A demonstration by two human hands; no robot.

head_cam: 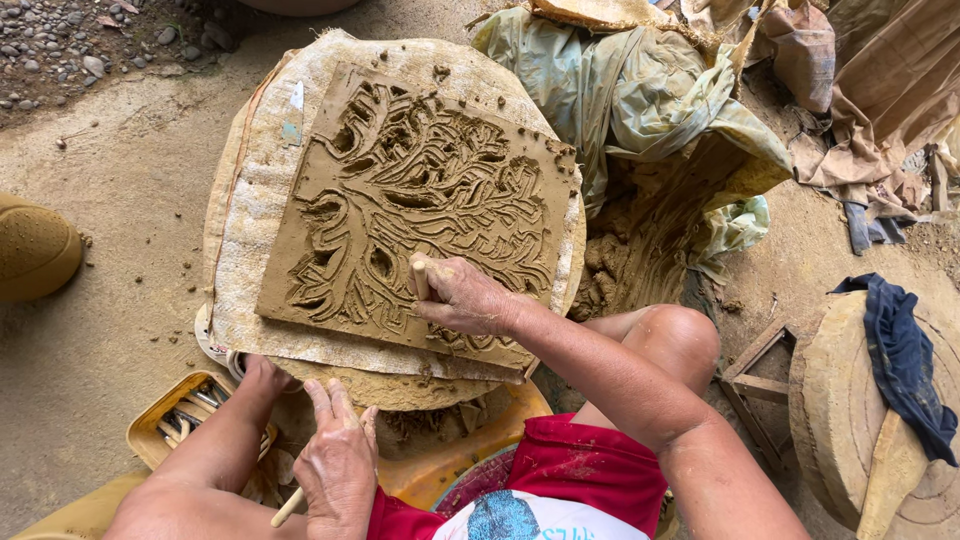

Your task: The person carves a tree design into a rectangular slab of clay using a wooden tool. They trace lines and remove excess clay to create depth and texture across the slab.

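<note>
Fingers of the right hand (462,297) pinch a wooden stick (421,279) upright to carve the clay slab (420,200) beneath them, while the left hand (338,470) curls around a second stick (287,508), kept ready near the lap.

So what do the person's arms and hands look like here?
Both arms are bare, with no sleeves, gloves or jewellery in view. The right hand and left hand are dusted with drying clay, mostly on the fingers and knuckles. Smears of it also run along the forearms.
</note>
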